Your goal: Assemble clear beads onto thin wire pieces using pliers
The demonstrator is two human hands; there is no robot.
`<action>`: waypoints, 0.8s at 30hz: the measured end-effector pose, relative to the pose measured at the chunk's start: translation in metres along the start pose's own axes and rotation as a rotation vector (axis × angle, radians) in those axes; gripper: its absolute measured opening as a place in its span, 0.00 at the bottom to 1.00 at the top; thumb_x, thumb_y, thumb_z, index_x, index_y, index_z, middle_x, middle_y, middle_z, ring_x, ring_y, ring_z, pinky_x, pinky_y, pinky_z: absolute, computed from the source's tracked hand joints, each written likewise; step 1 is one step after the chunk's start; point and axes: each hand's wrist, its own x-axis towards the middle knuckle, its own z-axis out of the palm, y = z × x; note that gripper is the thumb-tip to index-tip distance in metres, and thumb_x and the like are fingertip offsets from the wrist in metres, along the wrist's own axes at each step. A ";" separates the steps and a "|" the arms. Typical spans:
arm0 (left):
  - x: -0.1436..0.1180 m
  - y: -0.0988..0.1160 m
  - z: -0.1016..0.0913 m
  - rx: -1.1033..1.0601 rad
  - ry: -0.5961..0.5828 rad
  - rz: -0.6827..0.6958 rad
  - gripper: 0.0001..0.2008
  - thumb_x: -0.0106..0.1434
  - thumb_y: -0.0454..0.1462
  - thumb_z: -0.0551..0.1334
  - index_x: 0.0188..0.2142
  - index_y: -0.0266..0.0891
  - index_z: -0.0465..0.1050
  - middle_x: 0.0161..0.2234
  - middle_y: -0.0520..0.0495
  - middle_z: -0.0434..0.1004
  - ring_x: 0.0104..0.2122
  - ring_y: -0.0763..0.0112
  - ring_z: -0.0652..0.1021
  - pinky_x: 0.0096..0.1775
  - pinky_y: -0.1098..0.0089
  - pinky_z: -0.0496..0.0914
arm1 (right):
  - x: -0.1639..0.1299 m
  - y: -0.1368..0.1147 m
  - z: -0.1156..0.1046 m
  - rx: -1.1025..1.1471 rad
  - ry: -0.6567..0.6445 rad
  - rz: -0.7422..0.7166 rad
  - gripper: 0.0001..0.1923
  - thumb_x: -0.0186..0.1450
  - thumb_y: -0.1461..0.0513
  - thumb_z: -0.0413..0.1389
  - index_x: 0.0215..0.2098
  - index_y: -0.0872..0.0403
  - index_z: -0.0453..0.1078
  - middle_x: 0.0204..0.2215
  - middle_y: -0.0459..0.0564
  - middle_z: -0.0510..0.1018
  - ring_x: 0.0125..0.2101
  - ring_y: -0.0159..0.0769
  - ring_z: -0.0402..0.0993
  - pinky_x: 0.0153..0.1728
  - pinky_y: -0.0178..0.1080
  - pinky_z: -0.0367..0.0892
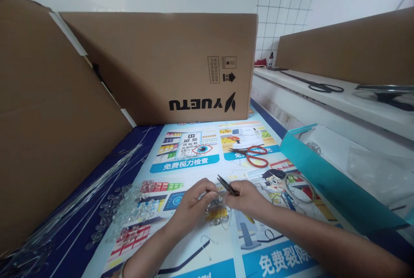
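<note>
My left hand (pixel 196 202) pinches a strand of clear beads (pixel 216 222) on thin wire, which hangs below the fingers in a loop. Closed around the handles of small dark pliers (pixel 225 184) is my right hand (pixel 247 199); the plier jaws point up and left, just above the beads. The two hands are close together over the printed sheet. A bent wire hook (pixel 207 245) lies below them. Red-handled scissors (pixel 252 156) rest beyond my right hand, and a coil of wire (pixel 300 187) lies to its right.
Loose clear beads (pixel 129 211) and long thin metal wires (pixel 93 183) cover the left side. A large cardboard box (pixel 155 66) stands at the back. On the right is a teal-sided box (pixel 326 178) with plastic bags; black scissors (pixel 325 87) lie on the ledge behind.
</note>
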 end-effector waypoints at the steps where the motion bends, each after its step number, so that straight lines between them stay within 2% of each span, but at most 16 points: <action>1: 0.000 0.000 0.000 -0.040 0.009 -0.032 0.08 0.62 0.39 0.53 0.29 0.38 0.66 0.28 0.50 0.65 0.31 0.70 0.67 0.34 0.71 0.61 | 0.000 0.000 -0.001 0.016 -0.013 0.006 0.10 0.53 0.59 0.52 0.19 0.55 0.57 0.16 0.39 0.56 0.19 0.24 0.52 0.20 0.29 0.49; 6: 0.000 0.001 0.001 -0.254 0.084 -0.142 0.08 0.61 0.40 0.54 0.31 0.39 0.63 0.26 0.53 0.62 0.27 0.74 0.64 0.31 0.73 0.60 | -0.002 -0.004 -0.005 0.116 -0.051 -0.005 0.09 0.55 0.58 0.53 0.24 0.56 0.62 0.17 0.39 0.57 0.20 0.25 0.53 0.20 0.29 0.50; 9: 0.001 0.001 0.000 -0.284 0.142 -0.141 0.08 0.62 0.41 0.53 0.31 0.38 0.62 0.27 0.52 0.64 0.29 0.73 0.66 0.32 0.73 0.61 | -0.002 -0.007 -0.010 0.062 -0.035 -0.073 0.11 0.58 0.56 0.51 0.29 0.56 0.66 0.19 0.40 0.61 0.22 0.26 0.56 0.23 0.30 0.53; 14: 0.002 0.001 0.001 -0.286 0.218 -0.097 0.08 0.63 0.40 0.52 0.32 0.38 0.61 0.28 0.50 0.67 0.31 0.72 0.68 0.36 0.71 0.62 | -0.006 -0.017 -0.023 -0.379 0.005 -0.278 0.12 0.62 0.55 0.48 0.35 0.54 0.69 0.29 0.46 0.71 0.30 0.31 0.65 0.31 0.32 0.57; 17: 0.002 0.001 0.002 -0.272 0.225 -0.092 0.07 0.63 0.39 0.52 0.32 0.38 0.61 0.28 0.51 0.67 0.31 0.72 0.68 0.36 0.71 0.63 | -0.011 -0.027 -0.031 -0.683 0.005 -0.272 0.16 0.63 0.53 0.47 0.44 0.51 0.67 0.34 0.50 0.72 0.35 0.36 0.67 0.34 0.35 0.58; 21: 0.001 0.001 0.000 -0.213 0.203 -0.075 0.07 0.64 0.38 0.51 0.32 0.39 0.62 0.29 0.50 0.68 0.31 0.72 0.68 0.37 0.70 0.63 | -0.018 -0.038 -0.036 -1.027 -0.002 -0.226 0.16 0.63 0.53 0.45 0.38 0.52 0.69 0.32 0.52 0.73 0.33 0.40 0.68 0.32 0.38 0.57; 24: 0.000 0.000 -0.001 -0.137 0.196 -0.050 0.08 0.63 0.38 0.51 0.31 0.38 0.64 0.30 0.49 0.69 0.31 0.71 0.68 0.36 0.70 0.63 | -0.021 -0.042 -0.038 -1.144 0.009 -0.209 0.16 0.64 0.53 0.44 0.35 0.53 0.69 0.31 0.54 0.74 0.32 0.42 0.69 0.31 0.39 0.57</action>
